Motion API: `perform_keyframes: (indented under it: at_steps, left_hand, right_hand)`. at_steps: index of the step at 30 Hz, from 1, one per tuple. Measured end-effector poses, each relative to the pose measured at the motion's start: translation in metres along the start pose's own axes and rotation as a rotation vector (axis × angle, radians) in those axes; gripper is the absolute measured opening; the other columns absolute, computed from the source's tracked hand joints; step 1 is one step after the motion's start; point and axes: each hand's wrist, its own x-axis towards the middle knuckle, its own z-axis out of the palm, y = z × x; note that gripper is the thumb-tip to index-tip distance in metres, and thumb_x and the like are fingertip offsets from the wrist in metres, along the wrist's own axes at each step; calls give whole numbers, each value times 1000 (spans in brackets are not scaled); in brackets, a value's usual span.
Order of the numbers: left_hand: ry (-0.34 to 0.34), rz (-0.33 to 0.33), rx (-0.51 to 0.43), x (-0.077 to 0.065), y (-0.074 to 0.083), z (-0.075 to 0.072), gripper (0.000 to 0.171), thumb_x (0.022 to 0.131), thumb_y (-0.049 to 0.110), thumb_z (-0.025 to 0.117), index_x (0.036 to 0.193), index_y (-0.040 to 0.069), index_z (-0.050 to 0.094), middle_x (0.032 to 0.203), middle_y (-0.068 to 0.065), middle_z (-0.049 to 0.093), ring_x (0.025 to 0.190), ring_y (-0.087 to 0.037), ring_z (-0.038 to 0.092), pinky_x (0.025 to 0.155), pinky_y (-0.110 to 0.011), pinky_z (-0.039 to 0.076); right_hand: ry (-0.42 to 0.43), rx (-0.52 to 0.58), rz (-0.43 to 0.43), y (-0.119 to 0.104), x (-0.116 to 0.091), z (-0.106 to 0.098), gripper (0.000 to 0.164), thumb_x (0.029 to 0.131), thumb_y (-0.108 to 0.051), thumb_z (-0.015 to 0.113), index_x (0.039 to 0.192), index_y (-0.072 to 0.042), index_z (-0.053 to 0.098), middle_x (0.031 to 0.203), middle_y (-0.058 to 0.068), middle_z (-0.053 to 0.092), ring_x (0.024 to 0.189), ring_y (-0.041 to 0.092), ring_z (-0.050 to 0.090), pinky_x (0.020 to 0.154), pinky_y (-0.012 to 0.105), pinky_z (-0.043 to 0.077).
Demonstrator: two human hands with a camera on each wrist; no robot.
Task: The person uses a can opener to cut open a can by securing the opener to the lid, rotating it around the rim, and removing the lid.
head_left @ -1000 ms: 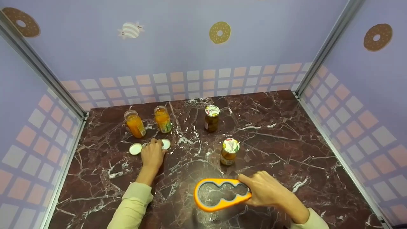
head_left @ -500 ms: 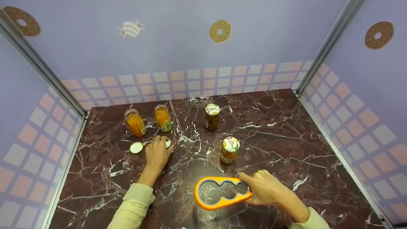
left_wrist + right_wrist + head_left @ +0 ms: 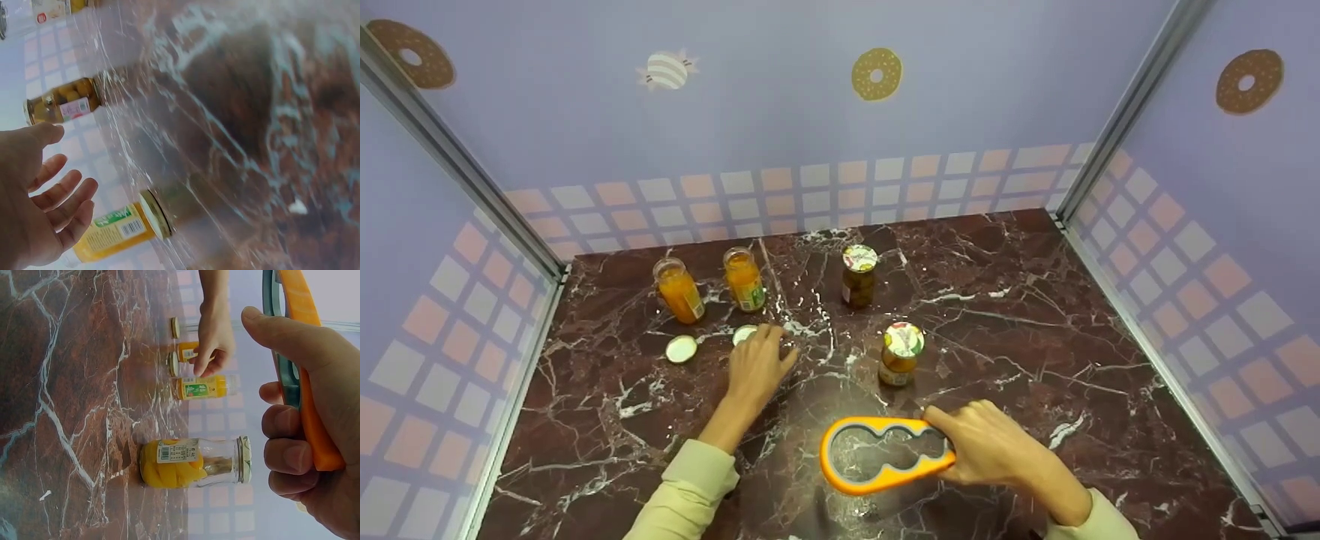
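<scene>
My left hand (image 3: 756,367), fingers loosely bent and holding nothing, hovers beside a pale jar lid (image 3: 744,334) on the table, partly covering it in the head view. Its empty fingers also show in the left wrist view. A second lid (image 3: 681,349) lies further left. Behind the lids stand two lidless glass jars with orange contents, the left jar (image 3: 681,292) and the right jar (image 3: 745,281). My right hand (image 3: 986,442) grips an orange jar opener (image 3: 877,484) with grey scalloped inner edges, held above the table's front part.
A lidded jar of yellow fruit pieces (image 3: 898,367) stands ahead of the opener. Further back is a lidded jar with dark round contents (image 3: 859,289). Patterned walls (image 3: 810,112) enclose the dark marbled table (image 3: 997,300) at the back and sides.
My left hand has moved right, from between the two lids to the right side of the right-hand lid, uncovering more of it. The right hand and jar opener have stayed nearly still.
</scene>
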Motion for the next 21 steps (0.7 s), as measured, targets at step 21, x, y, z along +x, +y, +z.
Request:
perform_keyframes:
  at_steps: [21]
  left_hand:
    - [-241,129,-314,-2,52,11,55,81,40,70,128,18,53,122,-2,54,106,-24,55,90,-40,46]
  right_hand:
    - [-46,-4,41,-1,-5,-2,50,60,-53,73,85,-22,44,52,-17,28,41,7,25,39,24,19]
